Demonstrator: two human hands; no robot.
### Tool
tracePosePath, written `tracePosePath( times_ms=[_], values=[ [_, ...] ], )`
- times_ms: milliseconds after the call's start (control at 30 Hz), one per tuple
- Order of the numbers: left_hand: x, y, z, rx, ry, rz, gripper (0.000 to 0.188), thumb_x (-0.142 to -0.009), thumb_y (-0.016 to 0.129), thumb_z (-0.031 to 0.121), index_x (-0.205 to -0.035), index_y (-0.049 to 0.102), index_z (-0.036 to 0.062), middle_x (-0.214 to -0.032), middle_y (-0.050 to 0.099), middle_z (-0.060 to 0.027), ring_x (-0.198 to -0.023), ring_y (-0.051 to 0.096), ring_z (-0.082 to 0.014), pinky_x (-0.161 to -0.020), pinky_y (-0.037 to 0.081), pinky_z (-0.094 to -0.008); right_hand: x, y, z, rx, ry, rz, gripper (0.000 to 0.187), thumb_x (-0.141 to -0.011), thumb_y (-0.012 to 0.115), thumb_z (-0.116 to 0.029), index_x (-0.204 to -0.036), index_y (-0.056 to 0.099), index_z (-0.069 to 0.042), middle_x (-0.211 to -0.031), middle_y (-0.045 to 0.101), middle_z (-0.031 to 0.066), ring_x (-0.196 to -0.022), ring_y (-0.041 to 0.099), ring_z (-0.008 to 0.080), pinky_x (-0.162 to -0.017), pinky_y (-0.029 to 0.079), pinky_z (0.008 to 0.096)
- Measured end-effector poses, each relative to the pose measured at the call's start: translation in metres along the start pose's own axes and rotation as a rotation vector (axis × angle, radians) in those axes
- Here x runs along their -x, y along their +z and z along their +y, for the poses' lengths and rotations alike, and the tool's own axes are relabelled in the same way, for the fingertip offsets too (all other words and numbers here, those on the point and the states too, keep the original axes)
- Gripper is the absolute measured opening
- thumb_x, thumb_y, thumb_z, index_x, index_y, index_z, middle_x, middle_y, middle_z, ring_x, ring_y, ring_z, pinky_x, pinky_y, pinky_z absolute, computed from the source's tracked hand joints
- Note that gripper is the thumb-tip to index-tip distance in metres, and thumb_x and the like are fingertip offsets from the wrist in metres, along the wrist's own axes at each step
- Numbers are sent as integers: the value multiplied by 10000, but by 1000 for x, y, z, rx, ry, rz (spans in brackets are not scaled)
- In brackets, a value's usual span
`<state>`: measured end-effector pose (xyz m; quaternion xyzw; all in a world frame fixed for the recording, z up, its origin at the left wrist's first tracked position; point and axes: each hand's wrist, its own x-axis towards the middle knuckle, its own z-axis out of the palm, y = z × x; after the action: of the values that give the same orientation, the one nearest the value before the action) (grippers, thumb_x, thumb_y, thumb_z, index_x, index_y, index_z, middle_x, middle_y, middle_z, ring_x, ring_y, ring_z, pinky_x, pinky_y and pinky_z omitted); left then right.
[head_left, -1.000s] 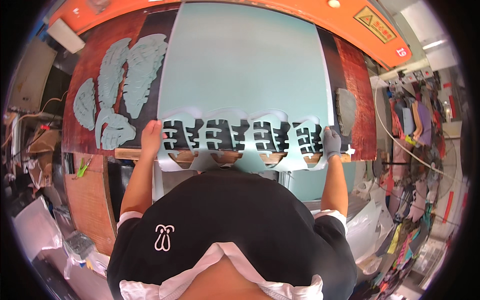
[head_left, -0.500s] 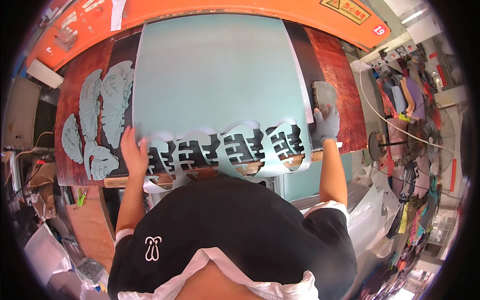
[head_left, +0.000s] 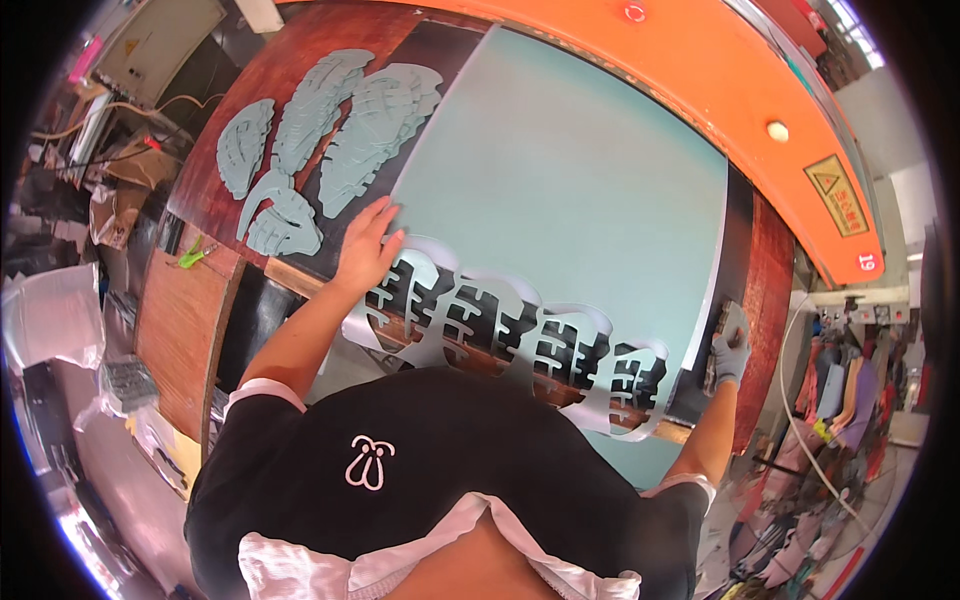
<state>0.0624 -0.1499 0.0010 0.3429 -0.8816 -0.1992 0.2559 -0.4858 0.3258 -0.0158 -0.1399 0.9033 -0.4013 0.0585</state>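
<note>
A pale green sheet lies on the dark work surface, its near edge a web of cut-out openings that hangs toward me. My left hand is bare, with fingers stretched out at the sheet's near left corner. It holds nothing that I can see. Right of the sheet, my right hand, in a grey glove with bare fingertips, grips a small grey-brown block with a curved end, seemingly a cutting die. Part of the block is hidden by the fingers.
Stacks of cut green pieces lie on the reddish board at the left. An orange machine beam spans the far side. Green-handled snips rest on a wooden panel. A pale cord hangs at the right.
The whole view has swung, so the sheet and table now appear tilted clockwise. My right hand's fingers have closed further around the block, which now looks narrower.
</note>
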Motion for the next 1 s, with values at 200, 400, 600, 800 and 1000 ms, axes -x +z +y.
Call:
tracePosePath(
  times_ms=[200, 400, 600, 800, 1000],
  values=[
    [21, -14, -16, 74, 43, -28, 326, -844, 570, 144, -1141, 589, 12, -1249, 530, -154, -1150, 491, -320, -979, 375, -396, 38, 7, -101, -470, 95, -76, 636, -786, 696, -119, -1326, 382, 1, -1074, 549, 72, -869, 550, 146, -743, 468, 264],
    [21, -8, -24, 103, 159, 33, 320, -831, 575, 167, -1102, 606, -2, -1245, 542, -126, -1132, 502, -311, -957, 375, -402, 134, 115, -268, -432, -131, -237, 627, -765, 693, -225, -1299, 426, -33, -1028, 574, 90, -849, 559, 152, -724, 461, 292],
    [19, -12, -31, 203, 152, 15, 300, -828, 551, 142, -1091, 611, 10, -1219, 563, -113, -1053, 542, -253, -885, 397, -400, 184, 263, -381, -447, -134, -449, 728, -720, 719, -295, -1301, 427, 31, -1162, 542, 146, -956, 560, 189, -816, 461, 306],
    [19, -14, -32, 270, 100, -48, 322, -819, 555, 144, -1110, 601, 15, -1266, 535, -101, -1087, 523, -258, -937, 362, -400, 206, 347, -443, 132, -333, -316, 779, -672, 701, -379, -1290, 439, 16, -1283, 450, 207, -1052, 538, 331, -886, 449, 370],
    [16, -19, -35, 351, 104, -54, 321, -783, 575, 129, -1080, 601, 12, -1226, 553, -104, -1059, 533, -273, -912, 378, -397, 200, 353, -410, 321, -526, -343, 751, -697, 668, -435, -1296, 439, -44, -1367, 369, 220, -1181, 449, 374, -980, 393, 415]
  ],
)
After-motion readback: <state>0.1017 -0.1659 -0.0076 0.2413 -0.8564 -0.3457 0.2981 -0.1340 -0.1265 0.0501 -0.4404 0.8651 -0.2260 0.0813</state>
